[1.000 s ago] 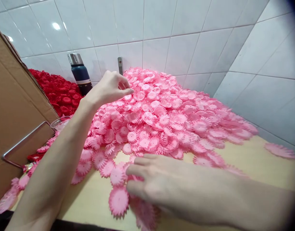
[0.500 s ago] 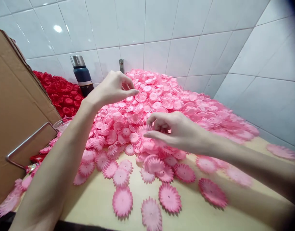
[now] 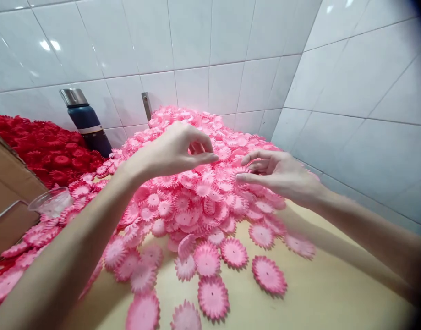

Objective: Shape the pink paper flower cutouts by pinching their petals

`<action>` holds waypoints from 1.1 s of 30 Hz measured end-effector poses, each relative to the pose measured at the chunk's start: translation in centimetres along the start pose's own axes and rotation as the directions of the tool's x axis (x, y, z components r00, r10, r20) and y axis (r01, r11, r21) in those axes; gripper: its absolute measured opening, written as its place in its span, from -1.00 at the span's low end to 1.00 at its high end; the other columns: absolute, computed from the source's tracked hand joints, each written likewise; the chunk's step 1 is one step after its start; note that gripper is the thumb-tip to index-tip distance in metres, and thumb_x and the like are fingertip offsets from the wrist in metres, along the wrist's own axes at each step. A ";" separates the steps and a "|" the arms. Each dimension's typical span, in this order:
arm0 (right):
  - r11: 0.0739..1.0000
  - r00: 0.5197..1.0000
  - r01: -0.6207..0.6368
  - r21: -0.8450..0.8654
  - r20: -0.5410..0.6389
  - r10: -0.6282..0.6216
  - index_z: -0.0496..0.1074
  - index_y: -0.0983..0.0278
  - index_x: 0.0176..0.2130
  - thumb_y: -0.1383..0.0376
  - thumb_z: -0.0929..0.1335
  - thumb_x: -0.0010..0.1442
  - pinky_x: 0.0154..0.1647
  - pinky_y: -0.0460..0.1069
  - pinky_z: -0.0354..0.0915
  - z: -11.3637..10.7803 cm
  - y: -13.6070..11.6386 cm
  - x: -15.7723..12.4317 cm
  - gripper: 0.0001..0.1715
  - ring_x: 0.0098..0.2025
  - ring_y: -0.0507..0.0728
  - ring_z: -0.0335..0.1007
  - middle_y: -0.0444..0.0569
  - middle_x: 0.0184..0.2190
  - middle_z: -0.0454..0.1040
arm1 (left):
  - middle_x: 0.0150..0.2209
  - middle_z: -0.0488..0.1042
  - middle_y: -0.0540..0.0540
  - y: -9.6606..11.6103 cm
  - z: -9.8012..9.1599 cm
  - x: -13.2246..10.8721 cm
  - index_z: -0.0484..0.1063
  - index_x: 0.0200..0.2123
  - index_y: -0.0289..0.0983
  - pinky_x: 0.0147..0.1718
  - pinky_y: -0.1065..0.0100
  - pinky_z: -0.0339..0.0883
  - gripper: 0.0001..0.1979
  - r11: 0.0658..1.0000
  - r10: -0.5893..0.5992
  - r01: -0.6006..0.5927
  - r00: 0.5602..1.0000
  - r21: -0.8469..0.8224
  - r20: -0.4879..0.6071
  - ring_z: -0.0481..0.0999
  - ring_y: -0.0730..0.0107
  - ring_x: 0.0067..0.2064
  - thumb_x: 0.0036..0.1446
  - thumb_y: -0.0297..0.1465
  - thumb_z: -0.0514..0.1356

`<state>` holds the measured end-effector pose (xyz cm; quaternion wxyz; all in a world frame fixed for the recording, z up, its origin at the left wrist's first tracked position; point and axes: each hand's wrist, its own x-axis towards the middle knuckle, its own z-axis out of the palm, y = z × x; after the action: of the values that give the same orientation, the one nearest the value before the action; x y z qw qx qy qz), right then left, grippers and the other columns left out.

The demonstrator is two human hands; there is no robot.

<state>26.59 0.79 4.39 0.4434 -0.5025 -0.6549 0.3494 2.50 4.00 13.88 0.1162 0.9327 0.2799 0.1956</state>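
A big heap of pink frilled paper flower discs [image 3: 203, 183] covers the back of a pale wooden table [image 3: 316, 298]. My left hand [image 3: 183, 151] hovers over the heap with thumb and fingers pinched together; what it pinches is too small to make out. My right hand [image 3: 282, 176] is just to its right, fingertips facing the left hand, with thumb and forefinger closed on the edge of one pink disc [image 3: 238, 171]. Several loose pink discs [image 3: 213, 295] lie flat on the table below both hands.
A heap of red discs [image 3: 48, 153] lies at the back left beside a dark blue flask [image 3: 84, 121] with a steel cap. A cardboard box [image 3: 7, 201] and a clear plastic cup [image 3: 52, 201] stand at the left. White tiled walls close the back and right.
My right hand rose from the loose discs on the table to the heap and came up beside the left hand with a disc. The camera view swung left and closer.
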 end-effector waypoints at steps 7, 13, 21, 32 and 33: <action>0.993 0.989 0.107 -0.046 -0.093 -0.111 0.47 0.23 -0.10 0.22 0.52 0.02 -0.60 -0.06 0.13 1.2 0.1 -0.7 -0.58 -0.59 -0.03 0.17 -0.18 -0.55 0.42 | -0.46 0.54 -0.07 0.5 3.6 1.5 0.46 -0.18 -0.25 -0.53 0.37 0.28 -0.71 0.994 -0.090 0.093 0.994 -0.062 0.060 0.49 0.40 -0.48 0.21 -0.16 0.16; 0.897 0.889 0.440 0.032 -0.156 -0.431 0.58 0.22 -0.35 0.37 0.52 0.01 -0.12 0.05 0.48 1.6 0.2 -0.8 -0.88 -0.18 0.13 0.55 -0.07 -0.30 0.62 | -0.42 0.57 -0.08 -0.6 5.5 1.5 0.31 -0.17 -0.26 -0.38 0.36 0.43 -0.75 0.793 -0.246 0.269 0.962 -0.547 0.116 0.57 0.39 -0.40 0.18 -0.24 0.22; 0.937 0.926 0.340 0.083 -0.206 -0.317 0.50 0.25 -0.28 0.37 0.57 -0.12 -0.25 0.03 0.55 1.6 -1.5 1.5 -0.65 -0.27 0.13 0.57 -0.02 -0.15 0.57 | -0.45 0.55 -0.07 -1.4 4.6 1.6 0.29 -0.17 -0.28 -0.37 0.35 0.41 -0.71 0.790 -0.273 0.221 0.962 -0.571 -0.004 0.54 0.40 -0.39 0.09 -0.35 0.31; 0.940 0.933 0.339 0.031 0.114 -0.340 0.44 0.29 -0.13 0.19 0.49 0.07 -0.48 -0.05 0.34 1.7 -3.5 7.0 -0.61 -0.45 0.04 0.43 -0.08 -0.47 0.50 | -0.27 0.59 -0.13 -2.1 0.5 0.1 0.32 -0.07 -0.25 -0.27 0.30 0.46 -0.66 0.936 -0.271 0.237 0.957 -0.260 -0.105 0.60 0.28 -0.21 0.10 -0.31 0.29; 0.936 0.927 0.351 0.026 0.133 -0.351 0.43 0.29 -0.14 0.18 0.48 0.10 -0.51 -0.06 0.29 1.9 -3.4 7.1 -0.64 -0.47 0.02 0.38 -0.10 -0.49 0.45 | -0.27 0.59 -0.13 -2.2 0.4 0.0 0.32 -0.08 -0.25 -0.27 0.30 0.46 -0.66 0.936 -0.274 0.240 0.956 -0.258 -0.103 0.60 0.28 -0.21 0.10 -0.31 0.29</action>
<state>22.88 6.81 8.37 0.4534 -0.3522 -0.7625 0.2983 1.64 5.79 12.76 0.2344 0.8510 0.3810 0.2753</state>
